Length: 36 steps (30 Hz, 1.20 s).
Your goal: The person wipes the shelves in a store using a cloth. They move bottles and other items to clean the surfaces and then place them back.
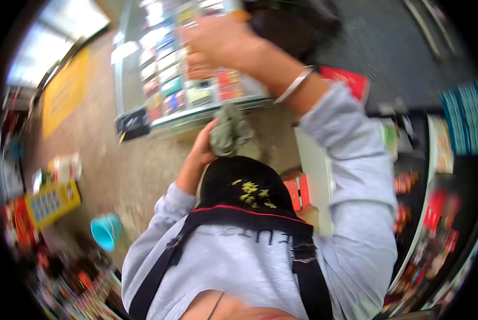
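My left hand (200, 145) is closed on a crumpled grey-green cloth (230, 130), held in front of my black apron (244, 184). My right hand (217, 45) is stretched forward over a glass display case (196, 112), smeared by motion. Its fingers are curled; what they hold, if anything, I cannot make out. A small orange patch (241, 15) shows by the knuckles. Inside the case lie rows of small colourful packs (169, 72).
A dark counter (393, 58) with a red flat item (351, 82) stands at right, above stocked shelves (431, 229). A black item (132, 124) sits at the case's near left corner. On the floor at left are a turquoise bucket (106, 231) and a yellow box (54, 204).
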Motion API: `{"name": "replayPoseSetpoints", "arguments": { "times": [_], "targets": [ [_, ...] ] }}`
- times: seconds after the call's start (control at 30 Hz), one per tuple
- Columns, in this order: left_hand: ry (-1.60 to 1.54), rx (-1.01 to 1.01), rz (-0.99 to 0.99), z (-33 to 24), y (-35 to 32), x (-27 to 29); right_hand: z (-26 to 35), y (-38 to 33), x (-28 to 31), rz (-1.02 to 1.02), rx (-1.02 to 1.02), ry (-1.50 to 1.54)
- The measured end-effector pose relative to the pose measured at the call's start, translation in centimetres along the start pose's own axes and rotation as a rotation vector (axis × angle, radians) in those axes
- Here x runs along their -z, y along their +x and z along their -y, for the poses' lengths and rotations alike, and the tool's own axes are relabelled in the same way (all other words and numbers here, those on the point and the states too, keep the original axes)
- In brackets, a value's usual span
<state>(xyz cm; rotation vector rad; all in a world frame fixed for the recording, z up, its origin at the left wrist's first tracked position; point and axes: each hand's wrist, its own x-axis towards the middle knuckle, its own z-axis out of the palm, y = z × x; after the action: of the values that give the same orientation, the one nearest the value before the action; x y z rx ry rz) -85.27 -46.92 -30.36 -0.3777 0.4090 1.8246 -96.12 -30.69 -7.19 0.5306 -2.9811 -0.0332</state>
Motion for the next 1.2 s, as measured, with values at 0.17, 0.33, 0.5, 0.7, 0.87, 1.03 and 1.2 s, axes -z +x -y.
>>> {"name": "replayPoseSetpoints", "arguments": {
  "times": [0.17, 0.33, 0.5, 0.7, 0.87, 1.03, 1.2],
  "targets": [
    [0.195, 0.088, -0.058, 3.1, 2.4, 1.3, 4.8, -9.9, -0.2, -0.642, -0.042, 0.049],
    [0.629, 0.37, -0.152, 10.5, 5.7, -2.6, 6.1, -29.4, -6.3, -0.595, -0.593, 0.438],
    [0.673, 0.743, -0.056, 21.3, 9.8, -11.3, 11.0, -51.5, -8.0, -0.383, -1.317, 0.596],
    [1.02, 0.778, 0.219, 39.2, 14.0, -15.3, 20.7, -69.3, -10.0, -0.448, -1.748, 0.549],
    [1.248, 0.699, 0.379, 52.2, 16.6, -21.3, 22.9, -74.8, -10.6, -0.547, -1.914, 0.743],
    [1.779, 0.195, 0.735, 61.8, 27.1, -21.0, 20.7, -78.9, -12.1, -0.828, -1.909, 0.797],
    [2.214, 0.056, 0.806, 66.7, 34.9, -22.0, 12.8, -85.0, -12.7, -1.162, -1.986, 0.633]
  ]
}}
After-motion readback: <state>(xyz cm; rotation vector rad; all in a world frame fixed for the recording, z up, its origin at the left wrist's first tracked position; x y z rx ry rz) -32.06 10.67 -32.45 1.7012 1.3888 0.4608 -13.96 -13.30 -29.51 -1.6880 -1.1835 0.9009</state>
